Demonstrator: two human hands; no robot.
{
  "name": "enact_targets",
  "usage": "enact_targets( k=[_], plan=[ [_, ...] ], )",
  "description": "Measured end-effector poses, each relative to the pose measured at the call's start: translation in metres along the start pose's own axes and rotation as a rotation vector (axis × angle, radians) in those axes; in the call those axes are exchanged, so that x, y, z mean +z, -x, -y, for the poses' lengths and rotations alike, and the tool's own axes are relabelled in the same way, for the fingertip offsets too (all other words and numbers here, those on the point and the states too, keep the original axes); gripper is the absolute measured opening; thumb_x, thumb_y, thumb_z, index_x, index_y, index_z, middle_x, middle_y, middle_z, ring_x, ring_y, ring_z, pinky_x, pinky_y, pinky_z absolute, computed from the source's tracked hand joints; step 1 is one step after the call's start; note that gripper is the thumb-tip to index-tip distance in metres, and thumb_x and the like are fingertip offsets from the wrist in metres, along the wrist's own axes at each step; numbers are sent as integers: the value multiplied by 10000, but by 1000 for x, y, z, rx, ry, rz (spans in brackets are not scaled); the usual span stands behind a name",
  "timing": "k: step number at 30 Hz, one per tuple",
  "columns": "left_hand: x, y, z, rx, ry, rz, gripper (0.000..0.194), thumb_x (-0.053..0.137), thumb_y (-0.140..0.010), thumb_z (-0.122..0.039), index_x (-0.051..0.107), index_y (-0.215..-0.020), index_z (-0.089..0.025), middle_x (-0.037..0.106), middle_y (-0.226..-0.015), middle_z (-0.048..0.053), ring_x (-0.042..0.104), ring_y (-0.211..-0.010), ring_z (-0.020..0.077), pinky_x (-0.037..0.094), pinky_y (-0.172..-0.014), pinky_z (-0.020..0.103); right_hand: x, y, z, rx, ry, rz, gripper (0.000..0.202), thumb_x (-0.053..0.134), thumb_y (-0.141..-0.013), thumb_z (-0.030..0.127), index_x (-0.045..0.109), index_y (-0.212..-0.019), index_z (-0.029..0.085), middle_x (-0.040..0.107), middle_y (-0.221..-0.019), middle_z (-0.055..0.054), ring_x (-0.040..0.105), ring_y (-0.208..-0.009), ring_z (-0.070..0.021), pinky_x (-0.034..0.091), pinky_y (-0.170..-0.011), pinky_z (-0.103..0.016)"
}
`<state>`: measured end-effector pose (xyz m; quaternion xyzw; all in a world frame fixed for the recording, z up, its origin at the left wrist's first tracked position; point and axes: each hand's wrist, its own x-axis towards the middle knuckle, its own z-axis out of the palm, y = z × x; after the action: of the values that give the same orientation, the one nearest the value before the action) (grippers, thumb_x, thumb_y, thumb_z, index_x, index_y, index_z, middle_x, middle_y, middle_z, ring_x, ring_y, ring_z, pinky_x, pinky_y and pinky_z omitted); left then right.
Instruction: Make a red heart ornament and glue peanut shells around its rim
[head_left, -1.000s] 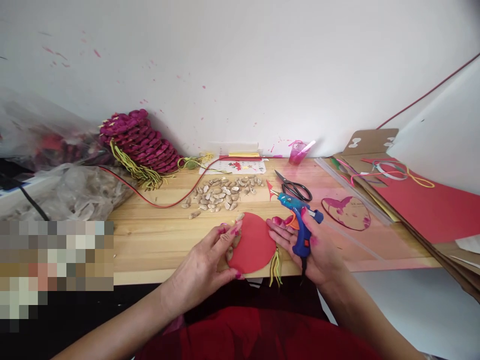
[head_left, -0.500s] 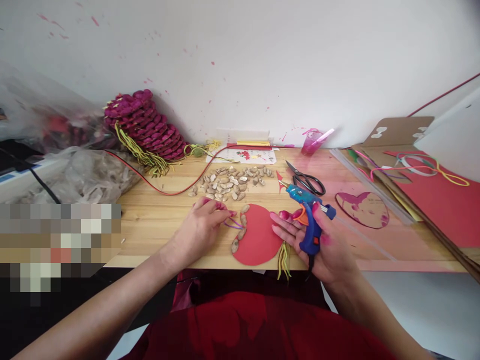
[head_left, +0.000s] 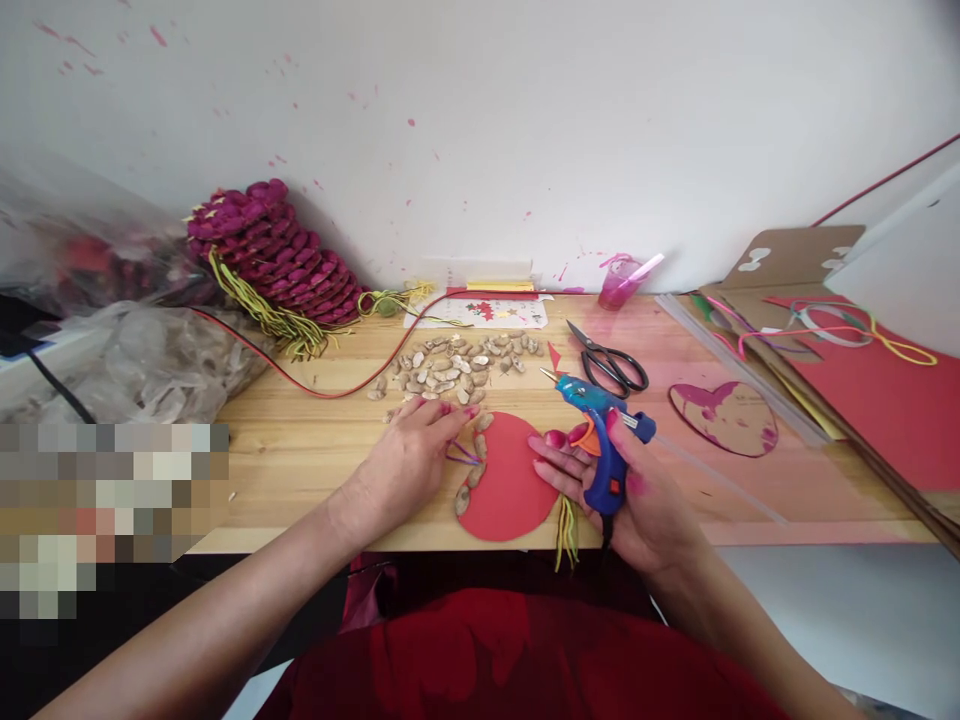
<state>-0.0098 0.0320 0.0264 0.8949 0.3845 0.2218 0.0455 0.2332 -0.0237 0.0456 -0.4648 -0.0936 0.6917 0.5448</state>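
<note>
My right hand (head_left: 652,490) holds a blue glue gun (head_left: 606,440) with an orange trigger, its nozzle pointing up and left. The fingertips of that hand touch the right edge of a red heart-shaped card (head_left: 514,490). Several peanuts (head_left: 463,497) line the card's left edge. My left hand (head_left: 409,455) is closed, fingertips together beside the top peanut of that row; what they pinch, if anything, is hidden. A purple cord loop (head_left: 463,455) sticks out at the card's left edge, and a green-yellow tassel (head_left: 566,530) hangs at its lower right.
Loose peanuts (head_left: 450,365) lie behind my left hand. Black scissors (head_left: 611,365) rest behind the glue gun. A paint-stained cardboard heart (head_left: 724,418) is at right, near red card sheets (head_left: 862,400). A magenta peanut craft (head_left: 277,255), plastic bags (head_left: 150,350) and a pink cup (head_left: 619,288) stand along the back and left.
My left fingertips have moved up along the card's left edge, from beside the purple cord to the top peanut. The view has shifted slightly; my right hand keeps holding the glue gun.
</note>
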Motion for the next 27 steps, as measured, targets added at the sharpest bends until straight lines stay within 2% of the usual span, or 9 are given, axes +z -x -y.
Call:
enact_targets(
  k=[6, 12, 15, 18, 21, 23, 25, 27],
  plan=[
    [5, -8, 0, 15, 1, 27, 388, 419, -950, -50, 697, -1188, -181, 666, -971, 97, 538, -887, 228, 482, -848, 409, 0, -1, -1, -21, -6, 11, 342, 490, -987, 416, 685, -875, 158, 785, -979, -163, 721, -1083, -321, 598, -919, -430],
    [0, -11, -9, -50, -171, 188, 415, 491, -936, -78, 667, -1246, -289, 666, -1097, 82, 527, -1045, 284, 457, -864, 477, -1, -1, -2, -14, -23, -9, 267, 555, -960, 409, 695, -955, 182, 790, -958, -125, 733, -1060, -307, 601, -920, -438],
    [-4, -15, -17, -65, -232, 268, 372, 517, -943, -129, 658, -1257, -273, 653, -1113, 91, 522, -1089, 305, 462, -874, 498, -3, -2, -3, 0, -9, -6, 297, 576, -945, 430, 692, -872, 167, 791, -953, -153, 732, -1063, -305, 596, -926, -425],
    [-5, -18, -19, -74, -243, 296, 343, 516, -948, -152, 669, -1240, -250, 657, -1083, 99, 523, -1099, 316, 467, -862, 496, -5, -3, -3, 4, -8, 15, 292, 618, -919, 448, 690, -866, 170, 792, -961, -151, 731, -1067, -303, 587, -939, -433],
    [-7, -20, -10, -68, -172, 249, 352, 513, -939, -124, 703, -1179, -297, 667, -1085, 77, 545, -1064, 280, 461, -871, 460, -6, -3, -2, -6, -9, 45, 265, 656, -897, 431, 694, -914, 170, 792, -974, -146, 727, -1074, -306, 576, -954, -449],
    [-15, -24, 3, -92, -145, 158, 347, 516, -927, -111, 726, -1127, -302, 678, -1091, 67, 568, -1022, 254, 455, -874, 433, -6, -2, -1, -3, -3, 56, 266, 644, -906, 413, 695, -928, 152, 787, -1004, -173, 722, -1085, -314, 577, -955, -446],
    [-31, -32, 16, -181, -184, 59, 285, 536, -927, -167, 725, -1125, -247, 693, -1067, 86, 595, -969, 251, 459, -839, 412, -5, -2, 1, 5, 4, 46, 279, 619, -920, 402, 696, -928, 134, 776, -1036, -208, 719, -1089, -323, 588, -938, -433],
    [-51, -44, 28, -270, -281, 12, 273, 509, -957, -291, 762, -933, -192, 705, -899, 102, 607, -874, 264, 458, -813, 417, -3, -3, 3, 6, -2, 21, 280, 608, -924, 390, 698, -938, 126, 770, -1049, -223, 718, -1085, -334, 601, -914, -428]
  ],
)
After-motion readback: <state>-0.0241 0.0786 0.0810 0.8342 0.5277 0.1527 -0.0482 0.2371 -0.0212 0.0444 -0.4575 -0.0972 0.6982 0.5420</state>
